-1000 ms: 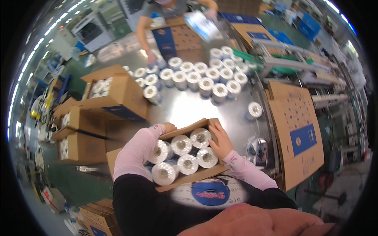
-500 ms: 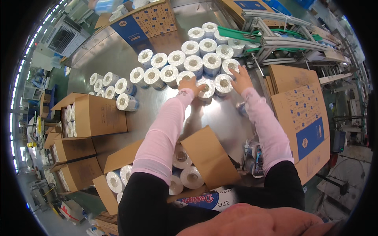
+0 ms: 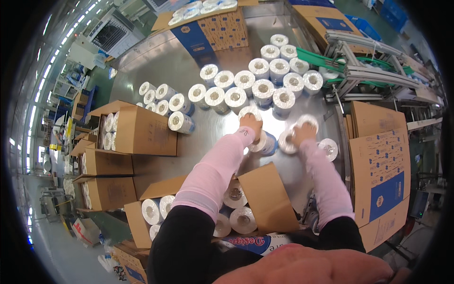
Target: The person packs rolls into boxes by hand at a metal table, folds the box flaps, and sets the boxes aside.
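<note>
Our L grip is clamped on 2 white rolls, the nearer one tilted; our R grip holds 2 more rolls. Both pairs are over the table, btwn the roll cluster & our open box, which has rolls inside & sits nr our body. A lone roll is just R of our R grip.

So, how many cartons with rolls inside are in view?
5: near carton, bottom centre; upper left carton; middle left carton; lower left carton; far carton, at top. Others may be hidden.
</note>
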Action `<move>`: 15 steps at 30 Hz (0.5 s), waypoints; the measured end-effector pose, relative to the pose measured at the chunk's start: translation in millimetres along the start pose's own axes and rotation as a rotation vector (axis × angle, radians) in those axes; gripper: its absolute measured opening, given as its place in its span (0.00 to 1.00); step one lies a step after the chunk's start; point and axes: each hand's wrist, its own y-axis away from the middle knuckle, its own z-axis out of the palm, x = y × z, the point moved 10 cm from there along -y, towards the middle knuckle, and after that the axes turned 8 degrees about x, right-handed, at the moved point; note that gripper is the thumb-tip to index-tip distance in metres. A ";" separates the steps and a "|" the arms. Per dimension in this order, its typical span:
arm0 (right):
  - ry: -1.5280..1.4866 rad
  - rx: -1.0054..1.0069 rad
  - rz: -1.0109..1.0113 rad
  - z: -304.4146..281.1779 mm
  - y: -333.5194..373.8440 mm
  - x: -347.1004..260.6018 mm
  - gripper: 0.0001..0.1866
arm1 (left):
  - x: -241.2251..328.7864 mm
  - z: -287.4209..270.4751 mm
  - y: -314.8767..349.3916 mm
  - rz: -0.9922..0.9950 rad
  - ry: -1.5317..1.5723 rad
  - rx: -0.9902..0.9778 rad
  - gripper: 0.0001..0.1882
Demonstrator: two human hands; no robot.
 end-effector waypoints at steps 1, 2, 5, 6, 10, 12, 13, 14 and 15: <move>-0.009 -0.014 -0.033 15.7 26.6 -5.9 0.29 | 0.9 -3.8 7.8 -0.009 0.010 -0.035 0.24; -0.014 0.019 -0.064 21.2 58.5 -21.4 0.29 | -5.7 -5.3 19.5 -0.029 0.022 -0.074 0.24; 0.000 0.310 -0.152 73.5 144.6 -45.6 0.22 | -22.2 -38.1 44.4 -0.170 0.398 0.008 0.25; -0.018 0.394 -0.155 91.7 171.5 -55.4 0.20 | -31.1 -49.2 53.3 -0.195 0.554 0.042 0.24; 0.087 0.684 -0.267 177.0 216.0 -58.5 0.13 | -63.5 -99.5 91.6 -0.114 1.392 0.266 0.19; -0.107 0.530 -0.215 151.9 225.8 -47.1 0.10 | -72.4 -135.7 137.7 0.012 1.768 0.471 0.16; -0.162 0.407 -0.119 141.0 215.4 -19.0 0.08 | -45.9 -169.3 161.2 0.012 2.021 0.375 0.14; -0.224 0.290 -0.058 122.8 203.6 -0.9 0.06 | -31.7 -203.2 194.9 -0.002 2.261 0.297 0.13; -0.597 0.206 0.111 88.0 188.8 15.6 0.07 | -45.3 -241.3 231.5 0.252 1.702 0.607 0.14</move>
